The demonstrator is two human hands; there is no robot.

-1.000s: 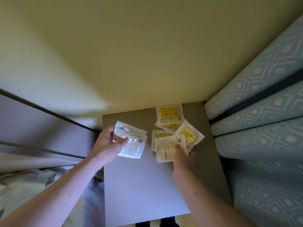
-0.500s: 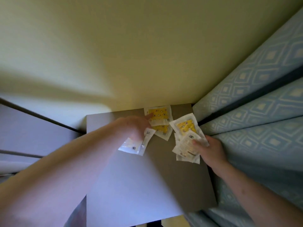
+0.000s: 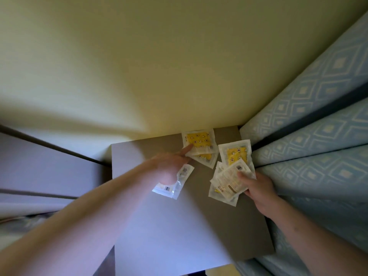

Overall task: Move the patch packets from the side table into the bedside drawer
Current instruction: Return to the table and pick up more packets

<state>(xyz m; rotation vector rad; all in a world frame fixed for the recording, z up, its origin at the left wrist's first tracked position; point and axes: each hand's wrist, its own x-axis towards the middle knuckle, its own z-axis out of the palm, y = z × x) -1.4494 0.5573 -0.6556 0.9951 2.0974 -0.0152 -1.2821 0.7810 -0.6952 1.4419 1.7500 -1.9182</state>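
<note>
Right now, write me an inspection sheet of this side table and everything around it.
Surface: grey side table, top partly bare.
Job's things: yellow patch packets overlapping at the far edge; a further packet stack at the right edge; clear packets in the left hand.
Clutter: nothing seen.
Grippers: left hand holds the clear packets while a finger touches the far yellow packet; right hand pinches the packet stack.
Cables: nothing seen.
Surroundings: pale wall behind; blue patterned fabric against the right side; the drawer is not in view.
</note>
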